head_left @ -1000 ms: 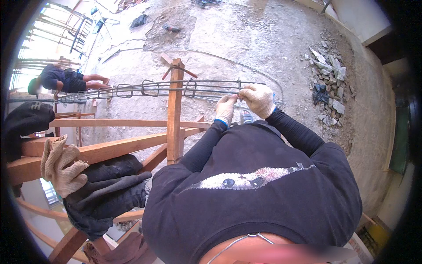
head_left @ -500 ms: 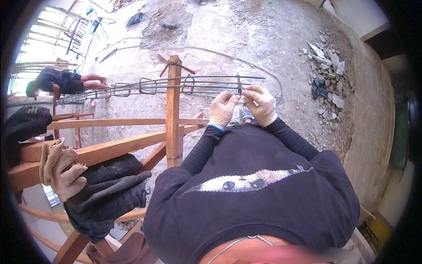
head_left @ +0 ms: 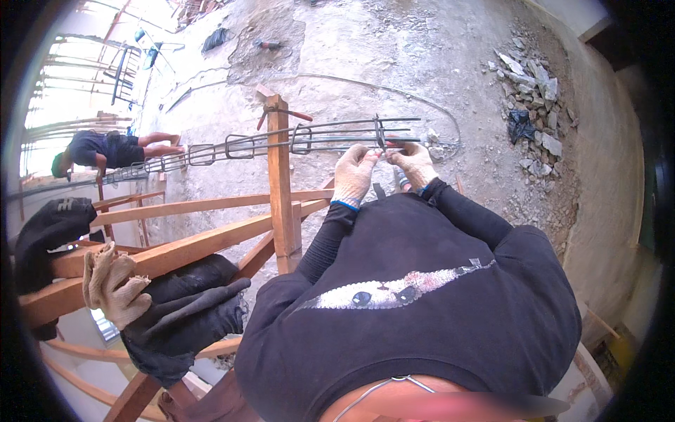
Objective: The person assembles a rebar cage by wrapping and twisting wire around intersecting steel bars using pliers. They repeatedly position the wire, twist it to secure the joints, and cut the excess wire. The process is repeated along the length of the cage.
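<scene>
A long rebar cage (head_left: pixel 320 139) of thin steel bars with rectangular stirrups runs leftward from in front of me. At its near end, a stirrup (head_left: pixel 380 131) stands across the bars. My left hand (head_left: pixel 354 174), in a knitted white glove, is closed with its fingertips pinched together just below this stirrup. My right hand (head_left: pixel 415 164), gloved alike, is closed at the lower bar, right of the stirrup. The fingertips of both hands nearly meet. Something small and reddish shows at them; what they pinch is too small to make out.
A wooden post (head_left: pixel 280 190) rises beside the cage, with red-handled pincers (head_left: pixel 299 115) hung near its top. Timber rails (head_left: pixel 190 243) carry dark clothing (head_left: pixel 186 309) and spare gloves (head_left: pixel 116 288). Another person (head_left: pixel 105 149) bends at the cage's far end. Rubble (head_left: pixel 538 105) lies at right.
My right hand has shifted slightly left and down, its fingers now curled at the lower bar. My left hand stays at nearly the same place. The whole view has tilted a little.
</scene>
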Demonstrator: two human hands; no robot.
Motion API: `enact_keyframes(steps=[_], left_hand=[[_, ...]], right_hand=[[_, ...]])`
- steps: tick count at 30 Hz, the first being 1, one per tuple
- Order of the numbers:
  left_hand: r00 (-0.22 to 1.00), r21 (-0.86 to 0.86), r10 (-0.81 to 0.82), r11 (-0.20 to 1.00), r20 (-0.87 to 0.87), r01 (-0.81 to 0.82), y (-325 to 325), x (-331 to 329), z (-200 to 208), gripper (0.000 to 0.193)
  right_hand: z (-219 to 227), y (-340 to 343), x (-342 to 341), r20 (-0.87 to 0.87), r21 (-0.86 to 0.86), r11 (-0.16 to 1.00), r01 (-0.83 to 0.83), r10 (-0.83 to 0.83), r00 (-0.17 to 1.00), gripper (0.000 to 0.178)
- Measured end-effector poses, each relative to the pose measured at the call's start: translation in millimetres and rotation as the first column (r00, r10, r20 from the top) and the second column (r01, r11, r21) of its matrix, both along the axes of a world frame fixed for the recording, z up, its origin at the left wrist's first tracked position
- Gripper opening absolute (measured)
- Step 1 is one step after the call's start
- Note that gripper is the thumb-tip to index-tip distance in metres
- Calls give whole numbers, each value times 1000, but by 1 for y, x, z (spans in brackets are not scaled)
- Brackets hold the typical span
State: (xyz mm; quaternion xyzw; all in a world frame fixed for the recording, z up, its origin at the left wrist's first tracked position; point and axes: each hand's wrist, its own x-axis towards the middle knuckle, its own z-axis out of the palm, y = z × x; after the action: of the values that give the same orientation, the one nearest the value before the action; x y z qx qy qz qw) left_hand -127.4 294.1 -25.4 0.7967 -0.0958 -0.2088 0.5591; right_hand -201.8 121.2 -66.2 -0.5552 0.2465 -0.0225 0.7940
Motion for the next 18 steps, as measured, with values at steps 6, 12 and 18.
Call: enact_keyframes(steps=[6, 12, 18], left_hand=[[999, 129, -50, 991, 16, 47, 1, 6, 19, 25], [993, 303, -106, 949, 61, 82, -9, 4, 47, 30], [982, 407, -156, 908, 109, 99, -10, 4, 50, 35]], right_hand=[[-51, -6, 21, 170, -49, 993, -106, 113, 979, 32], [-48, -14, 22, 238, -108, 987, -120, 142, 961, 33], [-37, -14, 23, 219, 32, 987, -157, 147, 965, 34]])
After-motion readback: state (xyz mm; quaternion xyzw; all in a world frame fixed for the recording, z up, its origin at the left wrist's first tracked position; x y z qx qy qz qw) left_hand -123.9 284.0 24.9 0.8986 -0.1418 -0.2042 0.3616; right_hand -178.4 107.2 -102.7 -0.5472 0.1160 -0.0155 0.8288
